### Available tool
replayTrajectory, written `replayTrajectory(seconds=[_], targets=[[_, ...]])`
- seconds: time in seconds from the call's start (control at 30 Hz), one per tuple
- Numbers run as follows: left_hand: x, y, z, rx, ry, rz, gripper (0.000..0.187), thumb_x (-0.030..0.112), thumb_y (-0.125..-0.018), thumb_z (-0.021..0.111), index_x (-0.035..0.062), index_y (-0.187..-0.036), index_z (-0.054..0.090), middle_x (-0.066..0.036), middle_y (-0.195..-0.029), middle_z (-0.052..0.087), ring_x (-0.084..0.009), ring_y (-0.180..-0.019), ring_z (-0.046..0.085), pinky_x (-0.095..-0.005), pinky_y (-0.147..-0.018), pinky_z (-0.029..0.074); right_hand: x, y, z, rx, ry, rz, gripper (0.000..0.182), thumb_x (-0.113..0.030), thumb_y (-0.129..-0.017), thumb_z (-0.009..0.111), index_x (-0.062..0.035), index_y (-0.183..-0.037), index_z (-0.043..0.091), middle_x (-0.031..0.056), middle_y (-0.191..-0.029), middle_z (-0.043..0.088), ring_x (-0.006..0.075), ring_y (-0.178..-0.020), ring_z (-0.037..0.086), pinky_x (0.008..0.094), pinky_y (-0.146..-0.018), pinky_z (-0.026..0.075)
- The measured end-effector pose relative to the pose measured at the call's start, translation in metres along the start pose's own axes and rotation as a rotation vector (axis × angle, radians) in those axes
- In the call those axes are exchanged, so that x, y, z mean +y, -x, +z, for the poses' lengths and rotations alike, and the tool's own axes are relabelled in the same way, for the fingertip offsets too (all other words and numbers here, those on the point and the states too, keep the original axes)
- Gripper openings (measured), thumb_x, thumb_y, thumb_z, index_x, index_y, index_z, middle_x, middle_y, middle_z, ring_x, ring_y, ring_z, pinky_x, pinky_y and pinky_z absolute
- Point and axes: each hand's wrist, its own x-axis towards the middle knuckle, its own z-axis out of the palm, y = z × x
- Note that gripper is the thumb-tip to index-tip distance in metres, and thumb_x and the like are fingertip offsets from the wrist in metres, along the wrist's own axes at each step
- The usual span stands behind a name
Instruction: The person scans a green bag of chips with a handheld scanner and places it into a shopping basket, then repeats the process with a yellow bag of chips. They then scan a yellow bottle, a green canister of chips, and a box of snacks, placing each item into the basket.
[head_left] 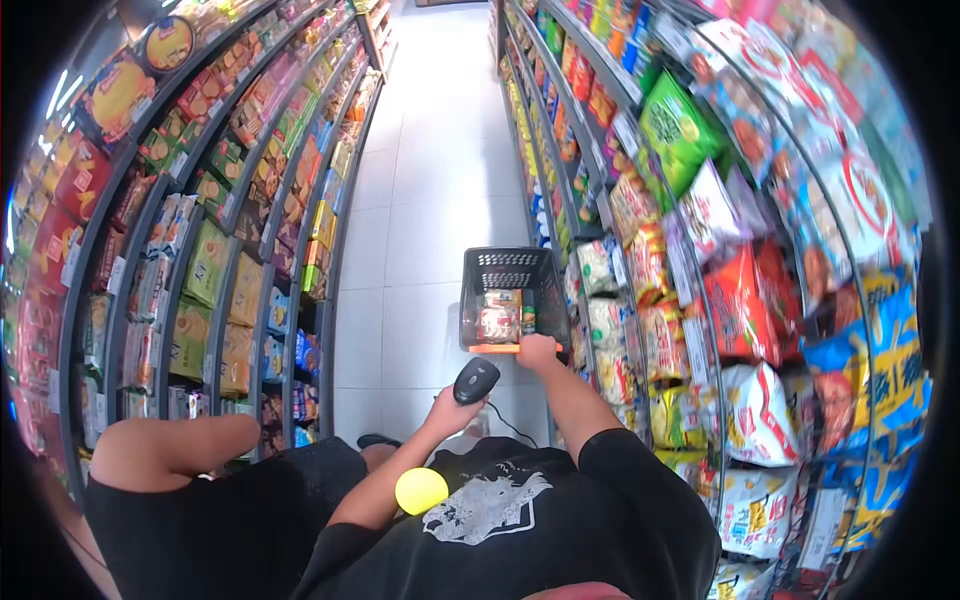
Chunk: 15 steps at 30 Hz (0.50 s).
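My left hand (452,410) grips a black handheld barcode scanner (478,381), in front of my chest. A dark cord (512,425) trails below it. My right hand (539,351) is closed around the orange handle (496,348) of a black shopping basket (512,257) with perforated sides. Inside lie a few packaged goods (500,322) and a green item (528,318), too small to name exactly.
Snack shelves (215,270) line the left, with bagged snacks (750,300) close on the right. A tiled aisle floor (420,190) runs ahead. Another person's sleeve and arm (170,455) are at lower left. A round yellow shape (421,491) appears by my left arm.
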Motion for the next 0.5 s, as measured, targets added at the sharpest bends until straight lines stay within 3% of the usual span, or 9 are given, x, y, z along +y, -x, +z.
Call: replayTrajectory(seconds=[0.17,0.23,0.33,0.4,0.47,0.5], targets=[[0.024,-0.059,-0.057,-0.056,0.014,0.119,0.025,0.021,-0.086,0.076,0.0029,-0.102,0.070,-0.009,-0.087,0.073,-0.0162,-0.080,0.067,-0.0338,-0.077,0.054,-0.019,-0.051,-0.054,0.019,0.040,0.064,0.032,-0.029,-0.083,0.065,-0.0144,-0.110,0.073,0.0080,-0.115,0.072,0.0303,-0.114,0.066,0.0505,-0.097,0.048],[0.032,-0.086,-0.070,-0.029,0.088,0.113,0.025,0.023,-0.087,0.076,0.0031,-0.100,0.070,-0.007,-0.077,0.069,-0.0149,-0.071,0.065,-0.0336,-0.069,0.053,-0.015,-0.068,-0.057,0.006,0.045,0.077,0.032,-0.027,-0.084,0.066,-0.0161,-0.114,0.071,0.0064,-0.117,0.071,0.0315,-0.117,0.064,0.0541,-0.100,0.046],[0.044,-0.114,-0.092,-0.043,0.195,0.052,0.024,0.025,-0.087,0.076,0.0033,-0.095,0.069,-0.002,-0.065,0.063,-0.0105,-0.056,0.056,-0.0316,-0.057,0.047,-0.012,-0.094,-0.066,-0.014,0.009,0.012,0.029,-0.025,-0.086,0.065,-0.0183,-0.114,0.069,0.0053,-0.115,0.071,0.0306,-0.113,0.066,0.0560,-0.096,0.048],[0.050,-0.131,-0.112,-0.056,0.083,0.035,0.023,0.024,-0.087,0.076,0.0029,-0.094,0.069,-0.001,-0.066,0.063,-0.0105,-0.057,0.055,-0.0314,-0.057,0.047,-0.021,-0.087,-0.095,-0.026,-0.008,-0.018,0.029,-0.026,-0.086,0.064,-0.0191,-0.114,0.070,0.0059,-0.112,0.072,0.0281,-0.108,0.069,0.0558,-0.093,0.050],[0.072,-0.155,-0.127,-0.092,0.092,-0.044,0.024,0.023,-0.086,0.077,0.0023,-0.096,0.071,-0.003,-0.069,0.066,-0.0111,-0.061,0.059,-0.0314,-0.060,0.049,-0.013,-0.121,-0.079,-0.043,0.011,0.004,0.028,-0.026,-0.087,0.063,-0.0188,-0.112,0.071,0.0070,-0.110,0.073,0.0281,-0.105,0.070,0.0542,-0.091,0.052],[0.079,-0.172,-0.128,-0.041,0.122,0.035,0.024,0.022,-0.086,0.077,0.0024,-0.097,0.071,-0.003,-0.071,0.067,-0.0109,-0.062,0.060,-0.0313,-0.061,0.049,-0.004,-0.137,-0.075,-0.052,0.033,0.013,0.027,-0.026,-0.087,0.062,-0.0186,-0.112,0.071,0.0075,-0.109,0.073,0.0281,-0.104,0.071,0.0534,-0.089,0.053]])
